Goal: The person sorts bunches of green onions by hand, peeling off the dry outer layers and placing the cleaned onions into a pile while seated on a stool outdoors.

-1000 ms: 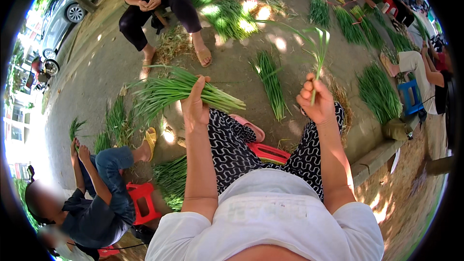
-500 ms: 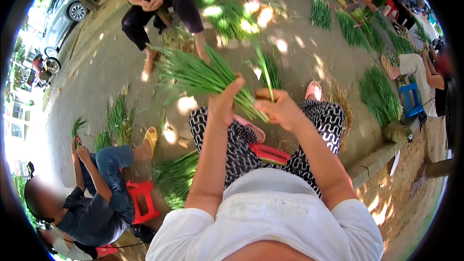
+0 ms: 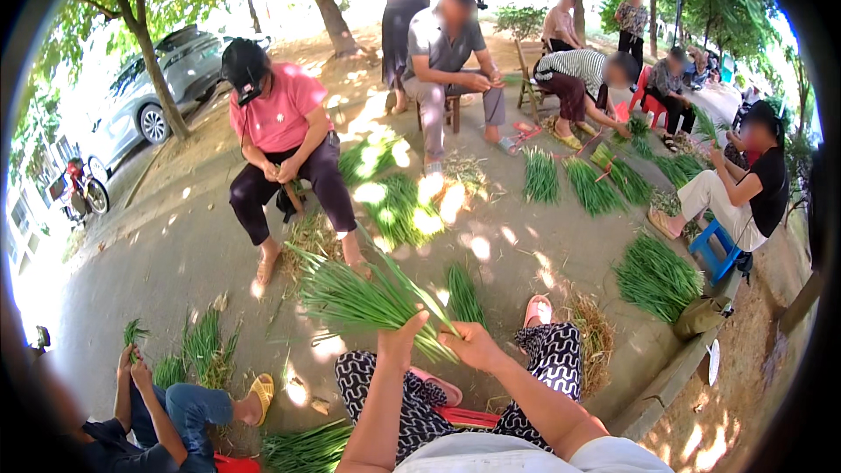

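A bunch of long green chives point(image 3: 355, 298) is gripped in my left hand point(image 3: 400, 342), its leafy ends fanning out to the upper left and its cut ends toward my right. My right hand point(image 3: 476, 348) is closed beside those ends, pinching a chive stalk point(image 3: 412, 285) that slants up and left along the bunch. Both hands are above my lap, over my patterned trousers point(image 3: 547, 368). A small heap of chives point(image 3: 464, 293) lies on the ground just beyond my hands. More chives point(image 3: 307, 448) lie by my left leg.
Red strips point(image 3: 469, 418) are between my legs. Chive piles point(image 3: 657, 276) and dry trimmings point(image 3: 591, 342) lie to the right, near a kerb point(image 3: 653, 407). A person in pink point(image 3: 279, 118) sits ahead; another person point(image 3: 175, 420) sits at left holding chives. Several others sit farther off.
The view has tilted up, showing more people and trees. My right hand's stalk has swung from upright, apart from the bunch, to leaning left against it. My left hand keeps its grip.
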